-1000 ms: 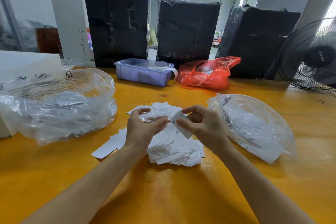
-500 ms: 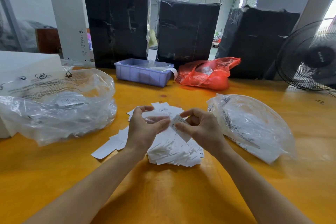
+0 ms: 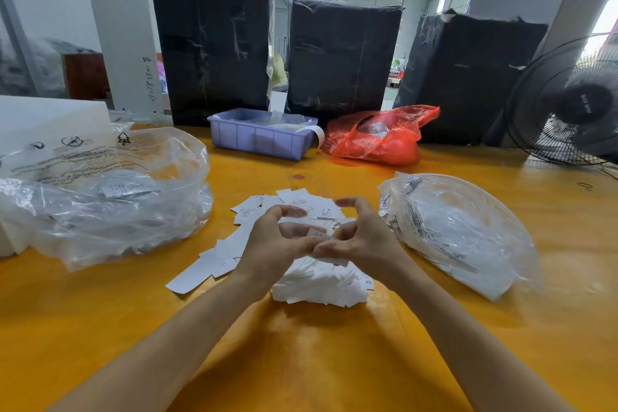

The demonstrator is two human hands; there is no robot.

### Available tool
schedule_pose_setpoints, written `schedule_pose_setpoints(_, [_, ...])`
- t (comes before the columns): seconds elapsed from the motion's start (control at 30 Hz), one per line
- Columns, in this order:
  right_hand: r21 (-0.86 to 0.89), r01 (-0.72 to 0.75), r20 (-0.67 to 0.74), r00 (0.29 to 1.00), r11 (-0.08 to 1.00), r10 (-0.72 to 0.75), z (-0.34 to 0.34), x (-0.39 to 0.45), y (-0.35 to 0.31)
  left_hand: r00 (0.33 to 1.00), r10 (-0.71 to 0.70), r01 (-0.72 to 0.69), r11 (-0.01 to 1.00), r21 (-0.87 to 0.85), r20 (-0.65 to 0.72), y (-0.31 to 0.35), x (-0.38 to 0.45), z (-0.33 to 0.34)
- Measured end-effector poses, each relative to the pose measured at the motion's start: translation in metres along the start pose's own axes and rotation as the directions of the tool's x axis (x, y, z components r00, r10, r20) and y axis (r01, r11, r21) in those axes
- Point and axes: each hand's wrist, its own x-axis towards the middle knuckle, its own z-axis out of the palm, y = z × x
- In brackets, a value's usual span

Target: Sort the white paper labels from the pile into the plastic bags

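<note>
A pile of white paper labels (image 3: 321, 284) lies on the yellow table (image 3: 301, 361) in front of me. My left hand (image 3: 274, 244) and my right hand (image 3: 361, 241) meet just above the pile, fingers curled. Between their fingertips they pinch a small white label (image 3: 317, 233), partly hidden by the fingers. A clear plastic bag (image 3: 100, 197) with labels inside sits to the left of the pile. Another clear plastic bag (image 3: 458, 231) holding printed labels lies to the right.
A lilac plastic bin (image 3: 257, 137) and a red plastic bag (image 3: 378, 140) stand behind the pile. Three black wrapped bales (image 3: 341, 57) line the far table edge. A black fan (image 3: 568, 104) stands at the right, a white box (image 3: 40, 117) at the far left.
Both hands have drawn closer together and lower over the pile. The label held up by my right hand is now pinched between the fingertips of both hands.
</note>
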Motion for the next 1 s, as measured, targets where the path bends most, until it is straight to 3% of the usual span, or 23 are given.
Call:
schedule_pose_setpoints(0.1, [-0.041, 0.020, -0.083, 0.996, 0.999, -0.024, 0.005, 0.001, -0.001, 0.991, 0.042, -0.044, 0.999, -0.011, -0.129, 0.001, 0.000, 0.002])
schedule_pose_setpoints(0.2, [0.057, 0.000, -0.097, 0.995, 0.998, 0.006, 0.012, 0.000, -0.005, 0.956, 0.097, -0.144, 0.977, -0.155, -0.278, 0.004, 0.001, 0.003])
schedule_pose_setpoints(0.37, [0.084, 0.071, 0.014, 0.997, 0.994, -0.073, 0.035, -0.005, -0.008, 0.946, 0.110, -0.157, 0.979, -0.131, -0.306, 0.000, -0.007, 0.010])
schedule_pose_setpoints(0.5, [0.171, 0.035, 0.092, 0.994, 0.985, -0.051, 0.033, -0.005, -0.011, 0.956, 0.137, -0.161, 0.984, -0.074, -0.261, -0.002, -0.009, 0.016])
schedule_pose_setpoints(0.67, [0.227, 0.095, -0.017, 0.995, 0.969, -0.094, 0.023, -0.005, -0.009, 0.982, 0.116, -0.120, 0.993, -0.015, -0.151, 0.000, -0.014, 0.026])
schedule_pose_setpoints(0.83, [0.232, 0.049, -0.170, 0.985, 0.971, -0.010, 0.001, 0.002, -0.007, 0.989, -0.101, 0.096, 0.994, -0.054, -0.112, 0.009, -0.005, 0.010])
schedule_pose_setpoints(1.0, [0.354, -0.051, -0.211, 0.968, 0.934, 0.133, -0.008, 0.004, -0.006, 0.957, -0.273, 0.276, 0.961, -0.018, 0.100, 0.014, -0.001, -0.006])
